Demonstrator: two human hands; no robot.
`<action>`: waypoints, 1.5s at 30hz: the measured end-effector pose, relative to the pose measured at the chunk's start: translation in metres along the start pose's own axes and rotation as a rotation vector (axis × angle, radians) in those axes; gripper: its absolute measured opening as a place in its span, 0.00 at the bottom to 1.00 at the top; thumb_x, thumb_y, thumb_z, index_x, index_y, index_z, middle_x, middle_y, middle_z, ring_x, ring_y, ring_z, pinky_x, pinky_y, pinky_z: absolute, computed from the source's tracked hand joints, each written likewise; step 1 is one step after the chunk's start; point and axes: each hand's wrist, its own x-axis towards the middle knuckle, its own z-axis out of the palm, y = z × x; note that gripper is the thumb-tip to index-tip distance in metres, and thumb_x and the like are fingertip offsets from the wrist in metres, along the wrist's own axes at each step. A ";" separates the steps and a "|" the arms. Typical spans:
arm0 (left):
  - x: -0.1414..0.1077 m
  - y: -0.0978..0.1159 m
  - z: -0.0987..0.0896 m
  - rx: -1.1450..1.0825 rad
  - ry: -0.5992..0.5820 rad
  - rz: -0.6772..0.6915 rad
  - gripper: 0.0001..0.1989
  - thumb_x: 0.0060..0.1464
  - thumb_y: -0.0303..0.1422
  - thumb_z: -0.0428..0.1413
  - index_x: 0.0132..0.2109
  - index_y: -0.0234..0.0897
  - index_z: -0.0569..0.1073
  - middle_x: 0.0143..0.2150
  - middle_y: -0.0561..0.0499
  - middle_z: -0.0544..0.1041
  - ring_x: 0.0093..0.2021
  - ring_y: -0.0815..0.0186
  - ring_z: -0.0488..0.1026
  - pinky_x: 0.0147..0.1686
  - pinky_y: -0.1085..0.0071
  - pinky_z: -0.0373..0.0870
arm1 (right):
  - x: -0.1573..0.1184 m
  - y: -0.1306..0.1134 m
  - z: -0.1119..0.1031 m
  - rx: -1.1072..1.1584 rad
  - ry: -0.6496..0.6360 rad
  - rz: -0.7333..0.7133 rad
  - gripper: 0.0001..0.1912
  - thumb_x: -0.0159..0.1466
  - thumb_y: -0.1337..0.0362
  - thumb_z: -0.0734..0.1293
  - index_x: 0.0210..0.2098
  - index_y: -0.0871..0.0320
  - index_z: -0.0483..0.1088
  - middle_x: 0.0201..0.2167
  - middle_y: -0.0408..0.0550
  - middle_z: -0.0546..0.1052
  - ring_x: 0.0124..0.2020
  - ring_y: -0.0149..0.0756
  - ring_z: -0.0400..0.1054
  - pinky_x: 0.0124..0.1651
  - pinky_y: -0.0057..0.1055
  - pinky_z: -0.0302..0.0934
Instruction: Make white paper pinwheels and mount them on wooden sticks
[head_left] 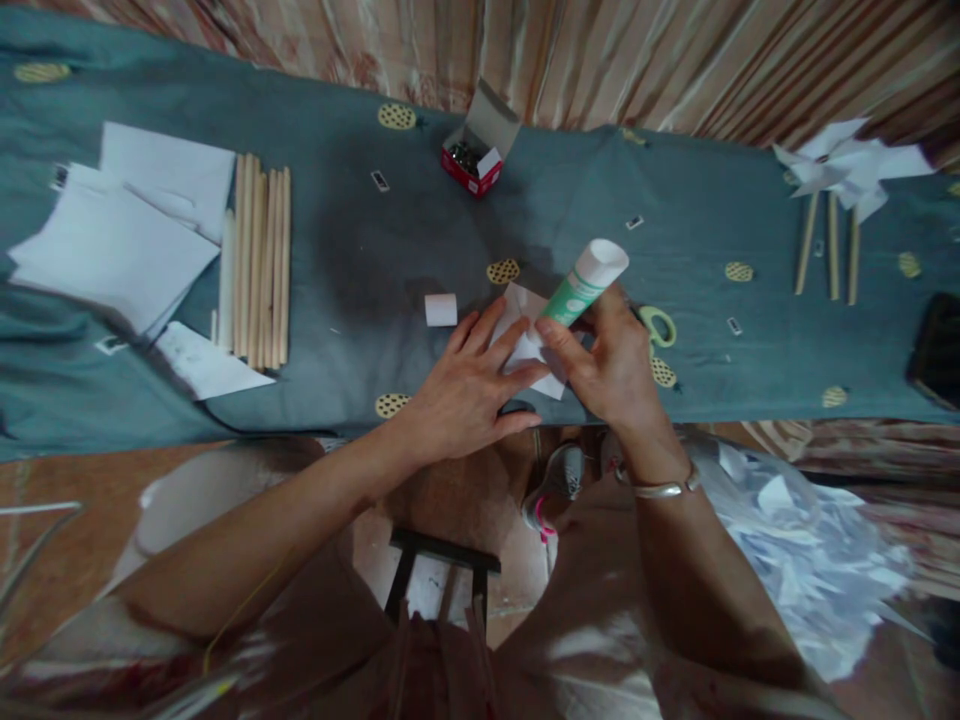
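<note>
My right hand (611,360) is wrapped round a green and white glue stick (581,285), tilted with its lower end at a small piece of white paper (553,384). My left hand (472,385) lies on that paper with its fingers spread, holding nothing. Just left of the paper sits a short white cap (441,310). Beside my right hand, the green handle of a pair of scissors (658,327) shows; the rest is hidden.
White sheets (116,245) and wooden sticks (260,260) lie at the left. A small red box (472,165) stands open at the back. Paper pinwheels (851,165) on sticks lie at the right. A bag of paper scraps (810,550) is below the table (780,360).
</note>
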 end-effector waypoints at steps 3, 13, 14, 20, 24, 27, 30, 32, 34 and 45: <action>0.000 0.000 0.000 0.006 0.000 -0.004 0.24 0.57 0.49 0.55 0.57 0.44 0.70 0.69 0.42 0.58 0.71 0.42 0.46 0.64 0.39 0.50 | 0.000 0.001 -0.002 -0.013 0.007 -0.003 0.17 0.63 0.46 0.64 0.39 0.52 0.64 0.27 0.44 0.73 0.29 0.41 0.69 0.33 0.38 0.64; -0.001 -0.001 0.002 -0.005 0.000 -0.012 0.26 0.57 0.49 0.55 0.59 0.44 0.69 0.70 0.42 0.57 0.71 0.43 0.45 0.65 0.41 0.47 | -0.004 0.006 -0.002 0.004 0.017 -0.008 0.16 0.63 0.48 0.65 0.39 0.53 0.65 0.30 0.46 0.72 0.32 0.41 0.69 0.35 0.39 0.65; -0.001 0.000 0.002 -0.005 0.002 -0.011 0.26 0.57 0.49 0.55 0.59 0.45 0.68 0.70 0.42 0.56 0.71 0.43 0.45 0.65 0.41 0.47 | -0.004 0.006 -0.002 0.007 0.015 -0.006 0.16 0.63 0.48 0.66 0.39 0.53 0.65 0.30 0.45 0.72 0.32 0.41 0.69 0.35 0.39 0.65; -0.001 0.000 0.003 0.027 -0.007 -0.002 0.25 0.58 0.49 0.54 0.59 0.48 0.68 0.70 0.44 0.56 0.71 0.42 0.45 0.64 0.40 0.48 | -0.007 0.006 -0.004 0.000 0.007 0.009 0.16 0.62 0.48 0.66 0.39 0.53 0.64 0.30 0.46 0.71 0.33 0.43 0.69 0.36 0.41 0.65; -0.001 0.000 0.003 0.034 -0.013 -0.005 0.26 0.57 0.50 0.54 0.60 0.47 0.69 0.69 0.42 0.57 0.71 0.41 0.45 0.64 0.40 0.48 | -0.009 0.005 -0.005 0.018 -0.012 0.031 0.17 0.62 0.47 0.66 0.39 0.54 0.65 0.32 0.48 0.71 0.34 0.44 0.69 0.38 0.43 0.65; -0.001 0.000 0.004 0.035 -0.016 -0.009 0.26 0.57 0.50 0.54 0.59 0.47 0.69 0.70 0.43 0.56 0.71 0.41 0.45 0.64 0.40 0.48 | -0.011 0.004 -0.005 0.028 -0.017 0.029 0.18 0.62 0.47 0.66 0.39 0.54 0.65 0.33 0.48 0.72 0.35 0.44 0.69 0.39 0.43 0.65; 0.000 0.000 0.003 0.040 -0.021 -0.012 0.25 0.58 0.49 0.54 0.59 0.48 0.69 0.70 0.45 0.56 0.71 0.41 0.45 0.64 0.40 0.48 | -0.012 0.002 -0.005 0.026 -0.011 0.020 0.18 0.63 0.47 0.65 0.40 0.54 0.65 0.33 0.47 0.72 0.35 0.43 0.69 0.39 0.41 0.65; 0.000 0.001 0.003 0.043 -0.023 -0.012 0.25 0.58 0.49 0.54 0.60 0.48 0.69 0.70 0.44 0.56 0.71 0.41 0.45 0.64 0.40 0.48 | -0.013 0.001 -0.005 0.030 -0.011 0.014 0.18 0.63 0.47 0.65 0.40 0.54 0.65 0.32 0.46 0.72 0.34 0.41 0.68 0.38 0.41 0.65; 0.000 0.001 0.003 0.044 -0.023 -0.012 0.25 0.57 0.49 0.55 0.60 0.48 0.69 0.70 0.44 0.57 0.71 0.41 0.45 0.64 0.40 0.48 | -0.014 0.000 -0.005 0.040 -0.017 0.008 0.17 0.63 0.47 0.65 0.39 0.54 0.65 0.32 0.46 0.72 0.33 0.41 0.68 0.38 0.40 0.65; 0.000 0.001 0.002 0.047 -0.024 -0.007 0.25 0.58 0.50 0.54 0.59 0.46 0.70 0.70 0.43 0.56 0.71 0.40 0.45 0.64 0.39 0.48 | -0.016 -0.003 0.000 0.089 -0.041 0.012 0.14 0.63 0.52 0.66 0.41 0.54 0.66 0.31 0.44 0.74 0.31 0.39 0.69 0.35 0.37 0.65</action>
